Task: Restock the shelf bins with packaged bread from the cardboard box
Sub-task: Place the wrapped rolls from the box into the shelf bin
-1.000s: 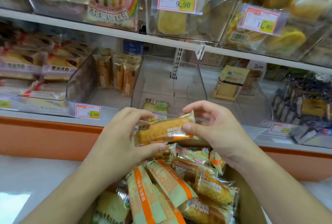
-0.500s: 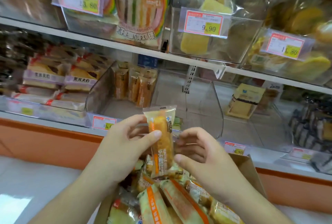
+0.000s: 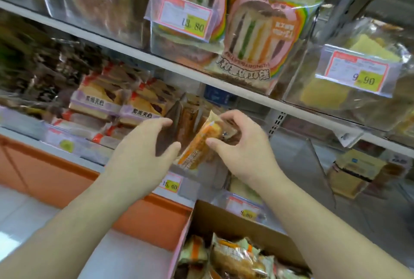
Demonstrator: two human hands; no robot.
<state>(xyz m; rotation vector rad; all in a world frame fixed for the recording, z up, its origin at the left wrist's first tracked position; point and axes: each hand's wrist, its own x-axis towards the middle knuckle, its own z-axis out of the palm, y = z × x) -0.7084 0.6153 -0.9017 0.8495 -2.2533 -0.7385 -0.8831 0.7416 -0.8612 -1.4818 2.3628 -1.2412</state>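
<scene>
My right hand (image 3: pixel 240 147) grips an orange packaged waffle bread (image 3: pixel 198 144) between thumb and fingers and holds it tilted over the front of a clear shelf bin (image 3: pixel 197 173). Several upright packs of the same bread (image 3: pixel 187 119) stand at the back of that bin. Just left of the pack, my left hand (image 3: pixel 147 151) is spread with relaxed fingers and holds nothing; its thumb is close to the wrapper. The cardboard box (image 3: pixel 242 222) sits below, with several more bread packs (image 3: pixel 233 258) in it.
Bins of purple-labelled sandwich bread (image 3: pixel 112 108) fill the shelf to the left. Rainbow sandwich packs (image 3: pixel 257 39) and yellow cakes (image 3: pixel 349 86) sit on the upper shelf. A clear bin (image 3: pixel 313 160) to the right holds little. An orange shelf base (image 3: pixel 56 173) runs below.
Both hands rose from above the box up to the shelf bin. My left hand let go of the bread pack, which my right hand now carries alone. The view tilted up.
</scene>
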